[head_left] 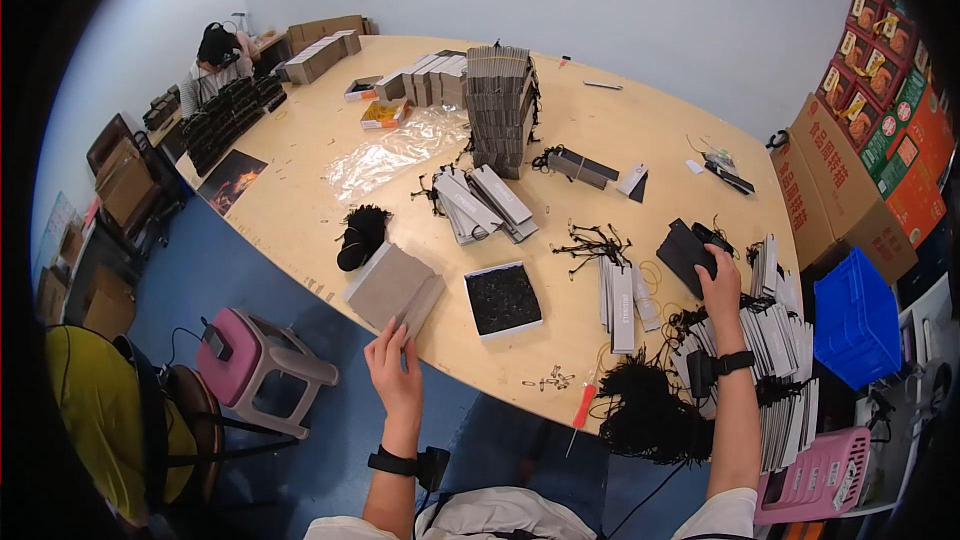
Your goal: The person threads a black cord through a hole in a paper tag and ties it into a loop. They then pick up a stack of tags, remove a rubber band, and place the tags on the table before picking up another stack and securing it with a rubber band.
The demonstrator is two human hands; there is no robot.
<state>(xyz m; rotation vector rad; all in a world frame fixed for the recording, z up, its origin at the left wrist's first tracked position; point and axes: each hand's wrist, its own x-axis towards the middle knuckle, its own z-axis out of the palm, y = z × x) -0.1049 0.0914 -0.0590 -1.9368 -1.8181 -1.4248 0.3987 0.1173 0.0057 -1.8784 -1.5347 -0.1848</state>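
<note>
My left hand (pixel 395 370) is at the table's near edge with its fingers stretched out. Its fingertips touch or nearly touch the lower edge of a stack of grey cards (pixel 385 285). At the right, my right hand (pixel 720 285) grips a flat black card piece (pixel 684 255); I cannot tell whether it is one sheet or several. A white box of small black pieces (pixel 503 300) sits between the hands. Left of the black card lies a bundle of grey printed tags (pixel 622 305) with black cords. A black cord bundle (pixel 362 237) lies beyond the grey stack.
A tall banded card stack (pixel 498 110) stands mid-table. Nearer are more tags (pixel 485 202), a red-handled screwdriver (pixel 582 406) and a heap of black cords (pixel 650 410). A blue crate (pixel 857 320) is at right, a stool (pixel 255 360) at left. Another person (pixel 215 60) sits far left.
</note>
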